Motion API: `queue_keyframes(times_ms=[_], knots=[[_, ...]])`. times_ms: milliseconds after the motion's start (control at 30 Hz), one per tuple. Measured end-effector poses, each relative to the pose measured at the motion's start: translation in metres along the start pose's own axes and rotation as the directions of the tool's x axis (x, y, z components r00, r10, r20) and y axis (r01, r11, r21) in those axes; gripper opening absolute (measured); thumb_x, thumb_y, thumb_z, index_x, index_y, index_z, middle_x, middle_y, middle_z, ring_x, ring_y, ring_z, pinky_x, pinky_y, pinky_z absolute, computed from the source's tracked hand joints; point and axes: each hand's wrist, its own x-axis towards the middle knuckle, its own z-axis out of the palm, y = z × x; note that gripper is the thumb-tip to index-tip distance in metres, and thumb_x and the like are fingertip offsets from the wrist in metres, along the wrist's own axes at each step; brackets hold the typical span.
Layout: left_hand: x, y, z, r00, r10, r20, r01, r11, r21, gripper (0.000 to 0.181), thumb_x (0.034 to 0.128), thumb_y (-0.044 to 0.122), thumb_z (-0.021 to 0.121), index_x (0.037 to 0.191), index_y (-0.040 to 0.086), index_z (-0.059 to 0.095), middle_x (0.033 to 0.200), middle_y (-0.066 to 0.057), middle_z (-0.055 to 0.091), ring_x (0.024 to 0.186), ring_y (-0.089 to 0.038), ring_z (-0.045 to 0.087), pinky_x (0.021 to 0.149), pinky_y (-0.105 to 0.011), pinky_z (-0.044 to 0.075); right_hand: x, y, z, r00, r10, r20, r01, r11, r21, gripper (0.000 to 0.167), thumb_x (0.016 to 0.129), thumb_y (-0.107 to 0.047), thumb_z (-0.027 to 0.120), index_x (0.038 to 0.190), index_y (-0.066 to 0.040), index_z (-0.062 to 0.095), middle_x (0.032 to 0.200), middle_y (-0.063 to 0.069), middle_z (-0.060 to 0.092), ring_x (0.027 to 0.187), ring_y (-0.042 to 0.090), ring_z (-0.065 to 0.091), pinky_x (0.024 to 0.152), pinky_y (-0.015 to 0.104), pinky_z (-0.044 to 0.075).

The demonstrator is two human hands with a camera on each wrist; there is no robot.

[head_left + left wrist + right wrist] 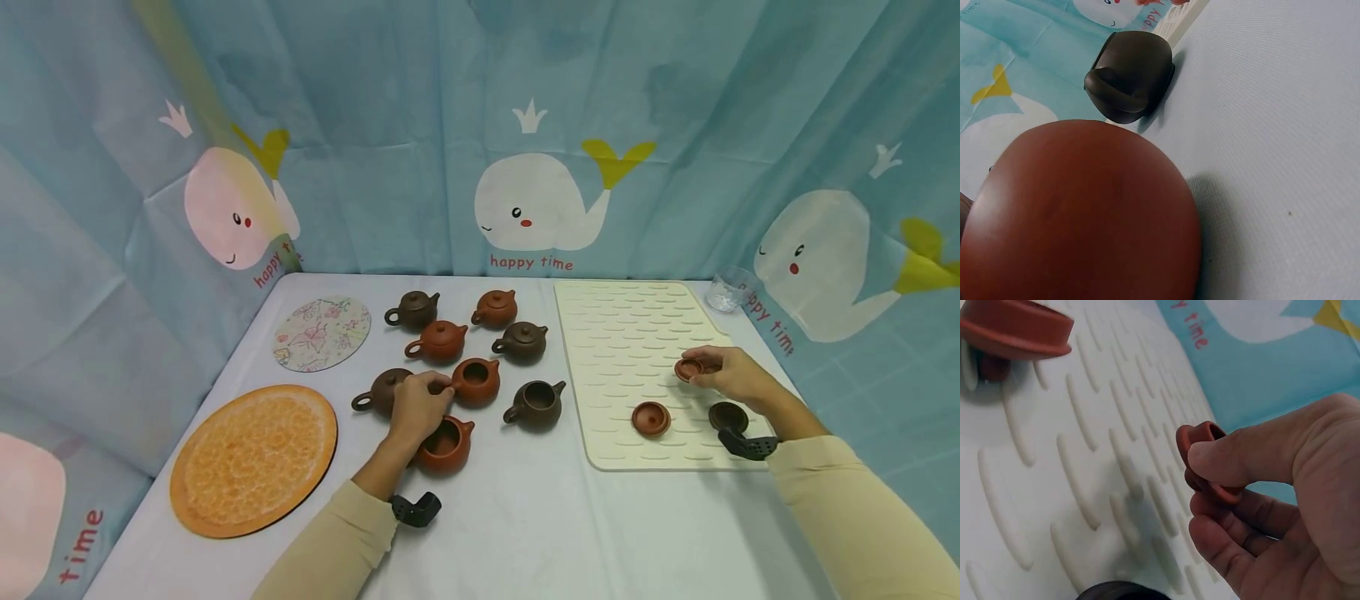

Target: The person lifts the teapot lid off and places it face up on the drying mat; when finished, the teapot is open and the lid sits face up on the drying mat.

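Head view, red lid (687, 371) in right hand (737, 381); left hand (420, 407) at red teapot (477, 388)

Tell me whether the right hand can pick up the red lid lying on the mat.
Probably not yet: the right hand pinches another red lid. Otherwise, the way looks free: nothing covers the resting lid on the mat.

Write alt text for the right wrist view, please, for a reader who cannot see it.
The person's right grip pinches a small reddish-brown lid above a cream, ridged mat. At upper left, a second reddish-brown lid rests knob-down; a dark, rounded edge shows at the bottom, and a light-blue curtain hangs behind.
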Motion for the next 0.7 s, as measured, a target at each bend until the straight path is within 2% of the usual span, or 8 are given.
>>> queue_keyframes(times_ms=[267, 467, 700], knots=[[-0.001, 0.002, -0.001, 1.0, -0.001, -0.006, 0.001, 1.0, 0.001, 0.009, 0.0853, 0.009, 0.073, 0.094, 0.01, 0.076, 0.086, -0.001, 0.07, 0.094, -0.022, 0.062, 0.081, -0.042, 0.048, 0.001, 0.022, 0.003, 1.0, 0.021, 0.001, -0.021, 0.992, -0.123, 0.049, 0.085, -0.005, 0.069, 0.128, 0.012, 0.052, 0.112, 0.028, 0.057, 0.099, 0.037, 0.054, 0.076, 0.04, 0.047], [0.0, 0.003, -0.001, 1.0, -0.008, -0.008, 0.008, 1.0, -0.008, 0.01, 0.0848, 0.008, 0.073, 0.094, 0.009, 0.076, 0.086, -0.001, 0.07, 0.093, -0.022, 0.062, 0.081, -0.042, 0.048, 0.001, 0.03, 0.008, 1.0, -0.018, 0.004, 0.019, 0.993, -0.116, 0.047, 0.082, 0.0, 0.07, 0.125, 0.012, 0.054, 0.109, 0.027, 0.059, 0.096, 0.037, 0.056, 0.072, 0.04, 0.049], [0.0, 0.002, -0.001, 1.0, -0.011, -0.008, 0.011, 1.0, -0.009, 0.009, 0.0848, 0.008, 0.073, 0.094, 0.009, 0.076, 0.086, -0.001, 0.07, 0.094, -0.021, 0.062, 0.082, -0.041, 0.047, 0.003, 0.035, 0.012, 0.998, -0.059, -0.017, 0.056, 0.986, -0.158, 0.046, 0.082, 0.001, 0.07, 0.124, 0.011, 0.055, 0.111, 0.029, 0.059, 0.095, 0.038, 0.058, 0.073, 0.041, 0.049]])
